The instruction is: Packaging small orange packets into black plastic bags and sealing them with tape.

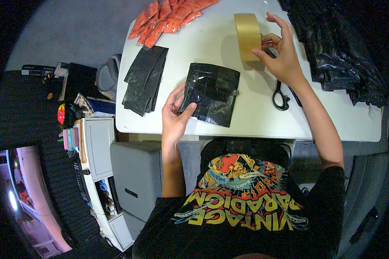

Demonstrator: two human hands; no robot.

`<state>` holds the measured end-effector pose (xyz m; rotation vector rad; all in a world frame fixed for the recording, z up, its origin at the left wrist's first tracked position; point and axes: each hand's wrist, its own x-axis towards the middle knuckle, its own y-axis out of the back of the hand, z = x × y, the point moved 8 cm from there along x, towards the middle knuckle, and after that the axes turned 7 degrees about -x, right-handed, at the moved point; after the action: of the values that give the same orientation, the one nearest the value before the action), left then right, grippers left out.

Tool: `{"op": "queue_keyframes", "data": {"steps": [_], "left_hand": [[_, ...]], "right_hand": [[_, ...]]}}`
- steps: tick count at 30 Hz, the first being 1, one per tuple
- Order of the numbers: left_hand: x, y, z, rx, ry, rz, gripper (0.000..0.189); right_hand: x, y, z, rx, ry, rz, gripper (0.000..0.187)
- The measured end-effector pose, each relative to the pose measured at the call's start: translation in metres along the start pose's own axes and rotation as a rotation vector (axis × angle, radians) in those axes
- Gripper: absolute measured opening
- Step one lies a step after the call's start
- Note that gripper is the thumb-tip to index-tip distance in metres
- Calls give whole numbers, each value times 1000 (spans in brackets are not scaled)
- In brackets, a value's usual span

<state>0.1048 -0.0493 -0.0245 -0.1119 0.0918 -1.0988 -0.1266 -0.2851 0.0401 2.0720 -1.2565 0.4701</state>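
Observation:
My left hand point(178, 113) grips the lower left corner of a flat, folded black plastic packet point(212, 94), thumb on top. A small piece of clear tape shows at the packet's right edge. My right hand point(278, 51) is at the right side of a wide roll of tan packing tape point(248, 39), fingers spread; whether it grips the roll is not clear. Black-handled scissors point(280, 98) lie on the white table point(262, 124) below my right hand, partly hidden by the hand and forearm.
Folded black plastic pieces point(144, 81) are stacked on the table's left. Orange items in clear plastic point(168, 19) lie at the far left. Overlapping black plastic bags point(337, 58) cover the right side. A grey box-shaped seat point(136, 174) and white cabinet point(99, 147) stand at lower left.

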Motion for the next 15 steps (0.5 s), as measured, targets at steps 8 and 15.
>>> {"op": "queue_keyframes", "data": {"steps": [8,15], "left_hand": [[-3,-3,1,-74,-42,-205,86],[4,12,-10,-319,36,-101,60]], "right_hand": [[-1,3,7,50,-21,8,91],[3,6,13,72,-71,30,84]]}}
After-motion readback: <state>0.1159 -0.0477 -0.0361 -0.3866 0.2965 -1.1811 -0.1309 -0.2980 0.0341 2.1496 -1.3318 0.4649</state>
